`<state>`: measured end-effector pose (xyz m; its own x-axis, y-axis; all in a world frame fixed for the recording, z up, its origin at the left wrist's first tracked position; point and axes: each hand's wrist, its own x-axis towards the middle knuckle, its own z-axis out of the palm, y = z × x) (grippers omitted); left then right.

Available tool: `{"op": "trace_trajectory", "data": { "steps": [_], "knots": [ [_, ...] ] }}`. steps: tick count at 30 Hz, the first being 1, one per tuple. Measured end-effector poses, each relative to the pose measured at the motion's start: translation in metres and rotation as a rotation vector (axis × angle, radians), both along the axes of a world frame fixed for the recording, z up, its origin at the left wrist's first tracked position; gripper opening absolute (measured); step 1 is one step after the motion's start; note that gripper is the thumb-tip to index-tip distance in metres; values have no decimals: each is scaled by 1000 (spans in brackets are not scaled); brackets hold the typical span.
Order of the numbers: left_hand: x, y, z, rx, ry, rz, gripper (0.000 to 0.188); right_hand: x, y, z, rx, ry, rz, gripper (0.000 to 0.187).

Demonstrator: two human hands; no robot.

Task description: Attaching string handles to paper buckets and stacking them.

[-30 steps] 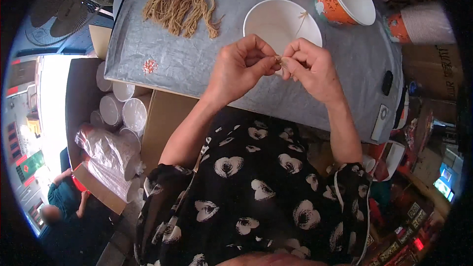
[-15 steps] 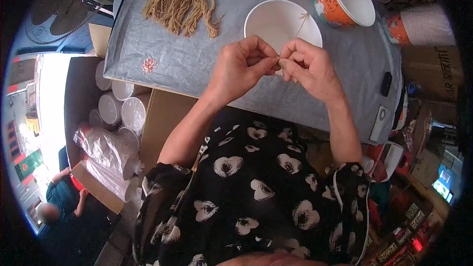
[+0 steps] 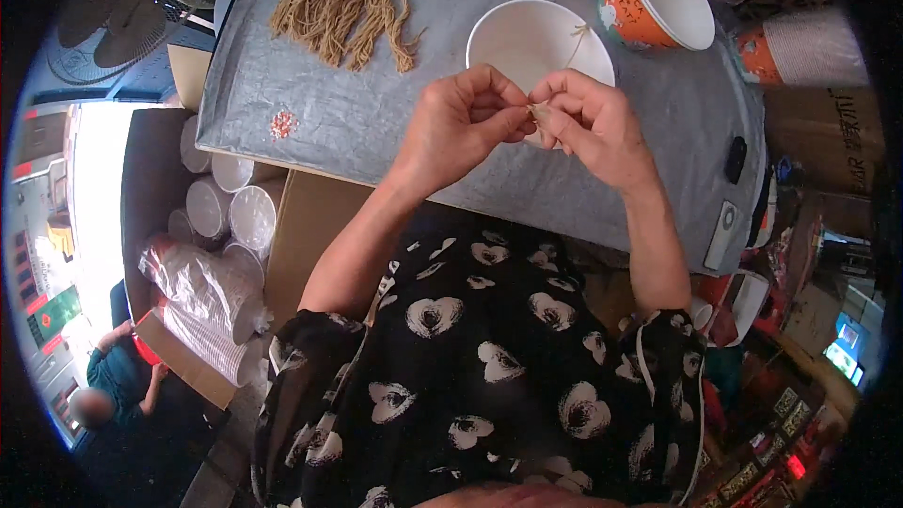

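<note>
The left hand [image 3: 461,127] and right hand [image 3: 597,127] pinch a thin string [image 3: 537,111] between their fingertips, its held part mostly hidden. Just beyond both hands sits a white-lined bucket [image 3: 517,42]; ahead and left of the left hand lies tan yarn [image 3: 348,14].

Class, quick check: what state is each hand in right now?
Left hand: closed in a pinch, apparently on thin tan string.
Right hand: also pinched closed, apparently on the same string.

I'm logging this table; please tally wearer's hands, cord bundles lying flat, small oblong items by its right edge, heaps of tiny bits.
Hands (left hand, right hand): 2
Cord bundle: 1
Items (black item, white item): 2
Reddish heap: 1
Total: 6
</note>
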<state>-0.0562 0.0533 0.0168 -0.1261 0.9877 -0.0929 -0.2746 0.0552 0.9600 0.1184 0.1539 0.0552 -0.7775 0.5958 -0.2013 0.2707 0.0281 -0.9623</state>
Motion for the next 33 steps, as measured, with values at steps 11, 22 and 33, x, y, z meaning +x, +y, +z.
{"op": "trace_trajectory", "data": {
  "steps": [11,22,33],
  "knots": [
    [-1,-1,0,5,29,-14,8,0,-1,-3,-20,31,12,8],
    [-1,0,-1,-8,-23,-9,6,2,0,-7,-65,92,-84,10],
    [2,-1,1,-12,84,1,5,-2,1,-3,-31,-1,26,9]
  ]
}}
